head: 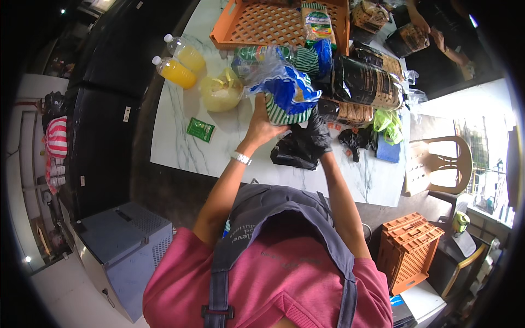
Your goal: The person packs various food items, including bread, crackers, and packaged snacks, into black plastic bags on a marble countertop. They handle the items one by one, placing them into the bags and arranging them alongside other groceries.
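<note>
Between my two hands is a plastic bread bag (pixel 289 92) with blue panels and green-and-white stripes, its crinkled clear end pointing away from me. My bare left hand (pixel 263 125), with a watch on its wrist, grips the bag's left side and near end. My right hand (pixel 320 132), in a black glove, is against the right side; its fingertips are partly hidden. A black plastic bag (pixel 289 151) lies on the table just below and beside the glove. Beyond the held bag, another striped bread bag (pixel 262 55) lies on its side.
An orange plastic crate (pixel 262 24) holds a bread loaf (pixel 318 24). Black-wrapped loaves (pixel 367 82) crowd the right. Leftward are juice bottles (pixel 176 73), a yellow plastic bag (pixel 221 90) and a green sachet (pixel 201 129). Another person's hands (pixel 438 39) touch a loaf at far right.
</note>
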The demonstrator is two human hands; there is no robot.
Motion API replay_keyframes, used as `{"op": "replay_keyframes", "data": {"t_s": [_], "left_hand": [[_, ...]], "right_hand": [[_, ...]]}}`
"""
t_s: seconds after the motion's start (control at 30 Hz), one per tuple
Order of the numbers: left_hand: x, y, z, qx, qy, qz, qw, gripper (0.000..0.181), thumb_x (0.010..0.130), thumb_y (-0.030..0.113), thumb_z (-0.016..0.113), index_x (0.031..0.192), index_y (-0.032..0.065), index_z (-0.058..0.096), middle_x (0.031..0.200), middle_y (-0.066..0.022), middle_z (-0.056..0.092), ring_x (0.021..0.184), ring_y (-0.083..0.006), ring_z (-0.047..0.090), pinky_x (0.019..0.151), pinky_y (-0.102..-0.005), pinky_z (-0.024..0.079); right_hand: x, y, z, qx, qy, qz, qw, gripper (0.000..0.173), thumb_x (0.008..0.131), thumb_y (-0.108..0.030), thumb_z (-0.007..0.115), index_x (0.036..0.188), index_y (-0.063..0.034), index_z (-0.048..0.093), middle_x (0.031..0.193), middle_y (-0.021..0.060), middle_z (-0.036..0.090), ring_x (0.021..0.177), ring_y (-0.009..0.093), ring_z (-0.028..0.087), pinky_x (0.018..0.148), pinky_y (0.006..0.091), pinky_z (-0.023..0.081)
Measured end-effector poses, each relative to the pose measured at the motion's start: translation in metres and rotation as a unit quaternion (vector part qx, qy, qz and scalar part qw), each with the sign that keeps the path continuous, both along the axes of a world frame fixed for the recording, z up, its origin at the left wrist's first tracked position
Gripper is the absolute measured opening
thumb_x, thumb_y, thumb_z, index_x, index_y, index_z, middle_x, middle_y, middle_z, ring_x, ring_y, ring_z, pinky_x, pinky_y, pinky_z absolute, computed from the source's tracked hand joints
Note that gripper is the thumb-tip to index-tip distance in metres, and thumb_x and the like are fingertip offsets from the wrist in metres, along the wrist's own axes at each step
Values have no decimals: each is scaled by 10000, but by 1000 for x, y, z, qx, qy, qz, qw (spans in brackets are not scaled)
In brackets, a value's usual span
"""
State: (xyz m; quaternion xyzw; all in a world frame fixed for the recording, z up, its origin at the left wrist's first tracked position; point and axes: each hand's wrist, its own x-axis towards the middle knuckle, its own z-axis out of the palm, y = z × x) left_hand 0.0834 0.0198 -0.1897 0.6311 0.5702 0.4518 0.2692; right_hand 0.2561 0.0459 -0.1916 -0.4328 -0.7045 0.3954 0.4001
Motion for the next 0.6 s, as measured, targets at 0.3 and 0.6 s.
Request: {"op": "replay_keyframes", "data": {"t_s": [0.3,0.6], "left_hand": [[-7,10,-94,-25,-13,54,998,496,661,85,714,1101,8,499,1044,-144,583,963,-274,567,845,-348,440],[-27,-1,-127,-193,-75,41,978,383,746,221,645,1071,39,560,1081,-152,583,1048,-292,524,898,-352,399]], "right_hand": [[-16,7,-79,-113,-20,-4,993,493,784,-178,577,1241,-113,404,1128,168,545,1001,337,530,832,369,430],[-17,2,-75,-333,-87,-89,935,444,835,-255,507,1225,-55,440,1145,145,539,1020,277,506,880,350,392]]}}
